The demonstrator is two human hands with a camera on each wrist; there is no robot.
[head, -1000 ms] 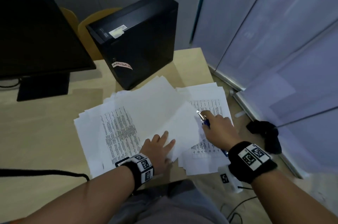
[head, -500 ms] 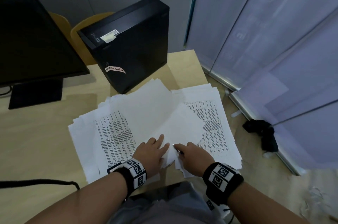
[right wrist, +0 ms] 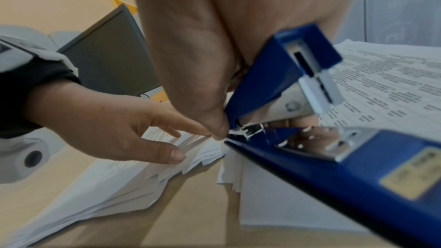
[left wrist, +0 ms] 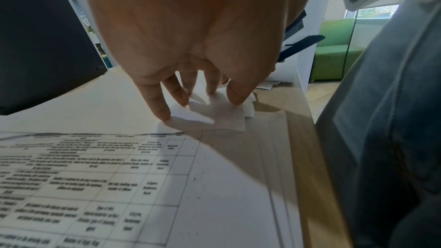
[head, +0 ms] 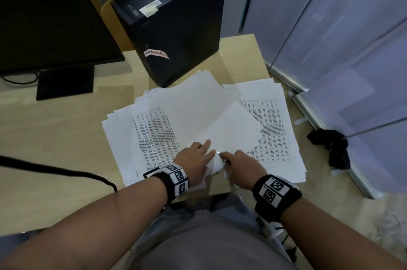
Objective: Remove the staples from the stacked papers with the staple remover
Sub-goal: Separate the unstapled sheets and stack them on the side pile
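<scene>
On the worktop point(head: 55, 137), the thin, limp stacked papers point(head: 198, 115) are pressed flat at their near corner by the spread fingers of the left hand point(head: 196, 155). Just right, the rigid blue staple remover point(right wrist: 298, 120) is gripped in the right hand point(head: 240, 164), nose at that corner; pinning close beside the staple would limit tearing.

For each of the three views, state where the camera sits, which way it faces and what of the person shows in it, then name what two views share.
Head: worn on the head, facing forward and down at the desk and papers; both forearms and hands show.
Left wrist: under the left hand, facing along its fingers, which press a paper corner.
Right wrist: under the right hand, facing the blue staple remover it grips; the left hand appears too.
Shared: the head and right wrist views both show the left hand on the papers.
</scene>
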